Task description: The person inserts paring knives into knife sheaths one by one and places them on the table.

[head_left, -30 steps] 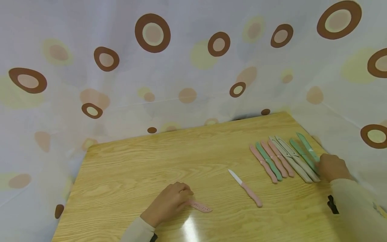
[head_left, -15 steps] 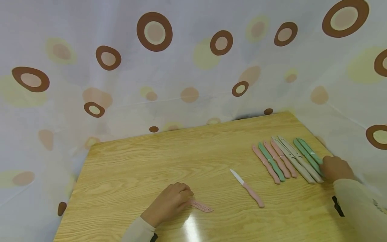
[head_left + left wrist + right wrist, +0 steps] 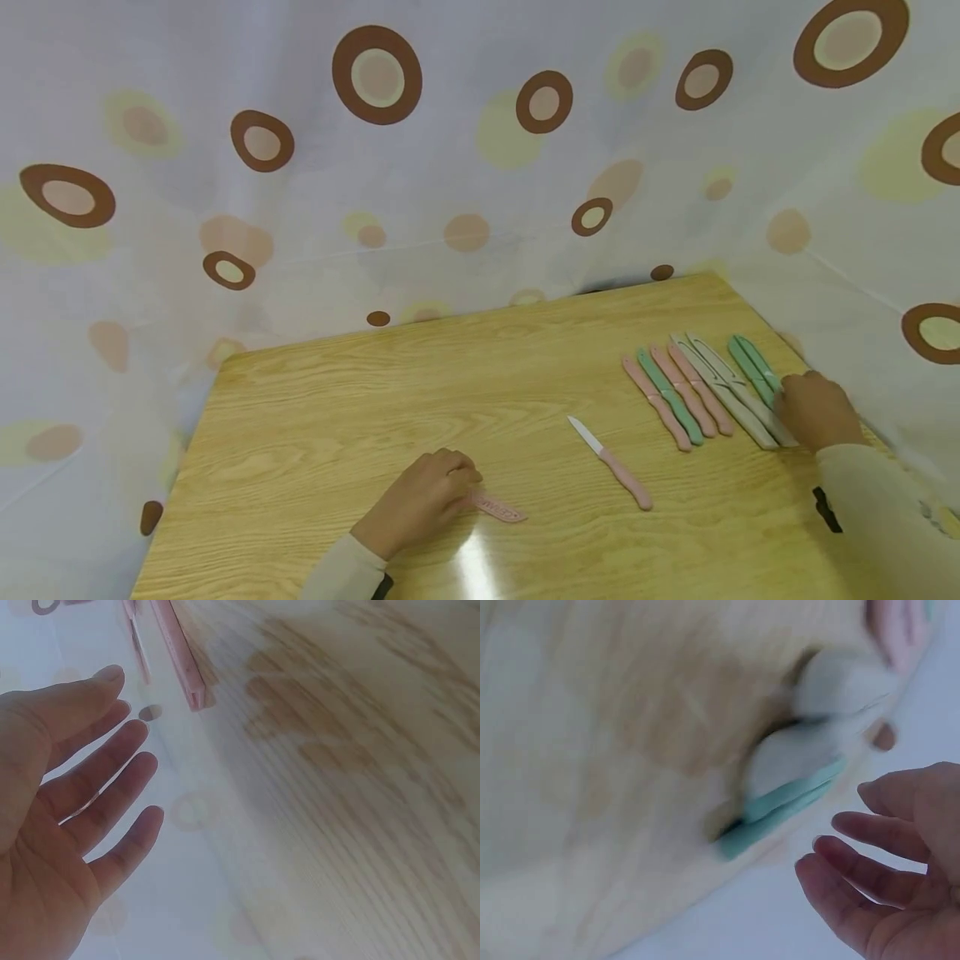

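Mint-green knives (image 3: 752, 369) lie paired beside the right hand (image 3: 815, 410).

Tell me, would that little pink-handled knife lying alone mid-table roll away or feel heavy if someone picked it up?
Probably neither. The pink-handled knife is slim with a short white blade, so it likely feels light and stiff. It lies flat on the wooden table, and a push would probably make it slide or spin on the glossy surface rather than roll. The bare blade calls for care.

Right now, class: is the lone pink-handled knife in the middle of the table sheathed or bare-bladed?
Bare-bladed. The pink-handled knife shows an uncovered white blade; a separate pink sheath lies by the left hand.
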A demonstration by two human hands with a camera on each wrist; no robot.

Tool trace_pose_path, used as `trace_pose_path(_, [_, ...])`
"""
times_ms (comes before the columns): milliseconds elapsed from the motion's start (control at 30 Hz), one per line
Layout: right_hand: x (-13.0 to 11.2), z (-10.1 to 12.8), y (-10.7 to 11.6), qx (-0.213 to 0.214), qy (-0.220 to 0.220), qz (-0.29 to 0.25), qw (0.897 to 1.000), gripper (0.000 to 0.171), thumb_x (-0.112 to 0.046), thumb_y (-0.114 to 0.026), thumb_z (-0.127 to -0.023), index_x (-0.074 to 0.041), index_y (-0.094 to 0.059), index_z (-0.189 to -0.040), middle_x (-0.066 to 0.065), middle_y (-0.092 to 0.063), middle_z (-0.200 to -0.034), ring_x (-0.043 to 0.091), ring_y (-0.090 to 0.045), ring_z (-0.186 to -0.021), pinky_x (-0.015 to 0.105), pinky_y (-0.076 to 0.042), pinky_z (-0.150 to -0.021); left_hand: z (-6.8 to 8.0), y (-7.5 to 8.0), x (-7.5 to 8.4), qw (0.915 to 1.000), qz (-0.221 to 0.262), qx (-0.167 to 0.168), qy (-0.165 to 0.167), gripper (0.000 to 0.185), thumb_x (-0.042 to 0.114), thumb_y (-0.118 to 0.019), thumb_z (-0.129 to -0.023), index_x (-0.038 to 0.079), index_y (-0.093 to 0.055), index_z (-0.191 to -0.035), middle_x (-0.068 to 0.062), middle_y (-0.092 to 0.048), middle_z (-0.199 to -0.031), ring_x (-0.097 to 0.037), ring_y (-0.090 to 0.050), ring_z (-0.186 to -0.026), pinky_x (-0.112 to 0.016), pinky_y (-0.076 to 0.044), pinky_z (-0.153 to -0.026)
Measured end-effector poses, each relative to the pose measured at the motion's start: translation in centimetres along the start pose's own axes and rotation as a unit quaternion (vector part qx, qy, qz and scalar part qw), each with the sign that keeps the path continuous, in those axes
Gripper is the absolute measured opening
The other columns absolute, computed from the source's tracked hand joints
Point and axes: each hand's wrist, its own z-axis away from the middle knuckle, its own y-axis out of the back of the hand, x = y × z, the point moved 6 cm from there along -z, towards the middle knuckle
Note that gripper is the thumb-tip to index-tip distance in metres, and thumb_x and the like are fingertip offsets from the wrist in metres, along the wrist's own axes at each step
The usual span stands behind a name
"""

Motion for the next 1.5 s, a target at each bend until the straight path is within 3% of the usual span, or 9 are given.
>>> trace_pose_path(200, [-8.4,-0.1,1.1,0.029,0.056,-0.012,0.998,0.029,-0.010,-0.061,-0.090,0.017,-0.063,-0.103,0.030,-0.062,-0.085,0.041,-0.061,-0.070,0.053,-0.053,-0.063,-1.1,-0.7,1.2,0.9994,-0.006,0.006,-0.033,0.018,0.025,-0.076,-0.080,0.016,-0.072,-0.095,0.004,-0.068,-0.100,-0.011,-0.063,-0.092,-0.024,-0.053,-0.081])
trace_pose_path(367, [-14.8,0.4,0.5,0.032,0.118,-0.047,0.991,0.021,-0.011,-0.068,-0.087,0.009,-0.069,-0.095,0.015,-0.064,-0.079,0.024,-0.060,-0.065,0.040,-0.053,-0.059,-2.0,-1.8,2.4,0.9966,-0.060,-0.016,-0.054,0.015,0.033,-0.067,-0.088,0.020,-0.073,-0.090,0.006,-0.067,-0.094,-0.007,-0.062,-0.085,-0.020,-0.052,-0.074])
trace_pose_path(533, [-18.8,1.7,-0.6,-0.030,0.128,-0.097,0.987,0.019,-0.013,-0.067,-0.088,0.005,-0.069,-0.094,0.010,-0.066,-0.083,0.019,-0.062,-0.070,0.035,-0.054,-0.060,-2.4,-2.6,2.7,0.9940,-0.095,-0.049,-0.021,0.025,0.040,-0.059,-0.092,0.019,-0.073,-0.089,0.007,-0.063,-0.086,-0.005,-0.056,-0.075,-0.019,-0.050,-0.067])
trace_pose_path(700, [-20.5,2.2,-2.0,-0.097,0.114,-0.127,0.981,0.023,-0.016,-0.067,-0.089,0.006,-0.068,-0.098,0.009,-0.066,-0.083,0.018,-0.061,-0.071,0.034,-0.054,-0.060,-2.9,-2.8,2.7,0.9906,-0.115,-0.074,0.005,0.024,0.037,-0.060,-0.091,0.017,-0.072,-0.086,0.008,-0.061,-0.081,-0.004,-0.051,-0.068,-0.016,-0.046,-0.062])
trace_pose_path(900, [-21.1,2.9,-3.5,-0.138,0.087,-0.167,0.972,0.030,-0.028,-0.074,-0.084,0.000,-0.068,-0.093,-0.003,-0.063,-0.071,0.008,-0.053,-0.061,0.026,-0.048,-0.054,-3.0,-3.0,2.7,0.9882,-0.125,-0.087,0.007,0.020,0.035,-0.064,-0.088,0.017,-0.072,-0.086,0.008,-0.061,-0.082,-0.002,-0.050,-0.067,-0.013,-0.042,-0.060])
trace_pose_path(1067, [-21.6,3.4,-3.8,-0.121,0.086,-0.139,0.979,0.021,-0.020,-0.076,-0.081,-0.008,-0.060,-0.077,-0.005,-0.056,-0.068,0.008,-0.048,-0.060,0.024,-0.043,-0.052,-3.0,-2.9,2.9,0.9873,-0.132,-0.088,0.003,0.020,0.035,-0.064,-0.088,0.016,-0.072,-0.086,0.008,-0.060,-0.081,-0.003,-0.049,-0.067,-0.014,-0.042,-0.059])
trace_pose_path(1167, [-22.0,3.6,-3.6,-0.091,0.106,-0.122,0.983,0.022,-0.010,-0.074,-0.083,-0.009,-0.054,-0.071,-0.003,-0.049,-0.064,0.009,-0.044,-0.056,0.023,-0.038,-0.048,-3.0,-2.5,2.6,0.9916,-0.100,-0.080,0.011,0.028,0.035,-0.058,-0.093,0.012,-0.072,-0.088,0.006,-0.061,-0.080,-0.004,-0.051,-0.068,-0.016,-0.049,-0.065])
trace_pose_path(1333, [-22.1,3.9,-3.5,-0.055,0.114,-0.132,0.983,0.022,-0.001,-0.069,-0.081,-0.008,-0.052,-0.069,-0.002,-0.047,-0.061,0.009,-0.041,-0.053,0.021,-0.036,-0.045,-3.3,-0.9,0.8,0.9966,0.015,-0.037,0.072,0.023,0.023,-0.058,-0.096,0.002,-0.067,-0.096,-0.002,-0.065,-0.089,-0.011,-0.060,-0.080,-0.018,-0.053,-0.074])
trace_pose_path(1500, [-22.2,4.2,-3.7,-0.052,0.087,-0.155,0.983,0.021,0.002,-0.067,-0.077,-0.009,-0.052,-0.066,-0.002,-0.046,-0.059,0.010,-0.040,-0.052,0.022,-0.035,-0.044,-3.7,1.7,-1.5,0.9860,0.067,0.066,0.138,0.014,0.012,-0.062,-0.093,-0.001,-0.063,-0.098,-0.008,-0.064,-0.088,-0.015,-0.063,-0.075,-0.020,-0.054,-0.066])
